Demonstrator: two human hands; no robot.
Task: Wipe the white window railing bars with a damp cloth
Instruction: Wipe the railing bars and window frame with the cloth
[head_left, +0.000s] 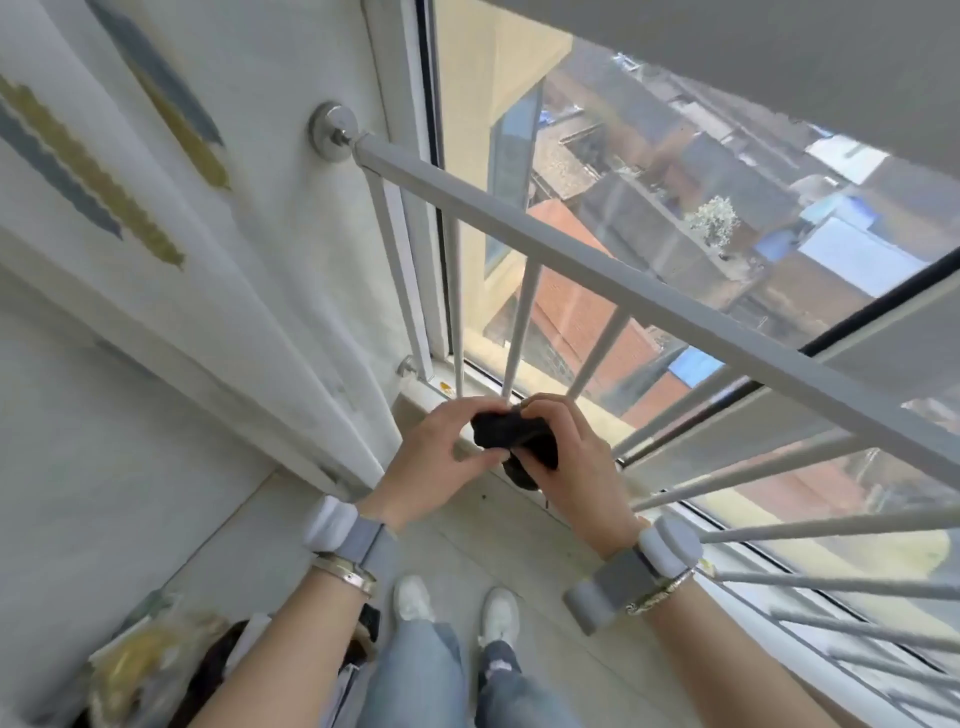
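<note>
both my hands on the cloth
left hand (431, 457) and right hand (571, 457) pinch the black cloth (511, 436) near the bars (519, 312).

An upper-floor room of a home, where I stand in jeans and white shoes (413, 597) on a pale floor beside a leaf-patterned curtain (130, 171), facing a tall window (597, 171) guarded by a white railing (597, 270) and overlooking neighbouring rooftops (737, 208) far below.

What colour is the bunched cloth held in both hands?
The bunched cloth is black, seen in the head view, the only one.
</note>
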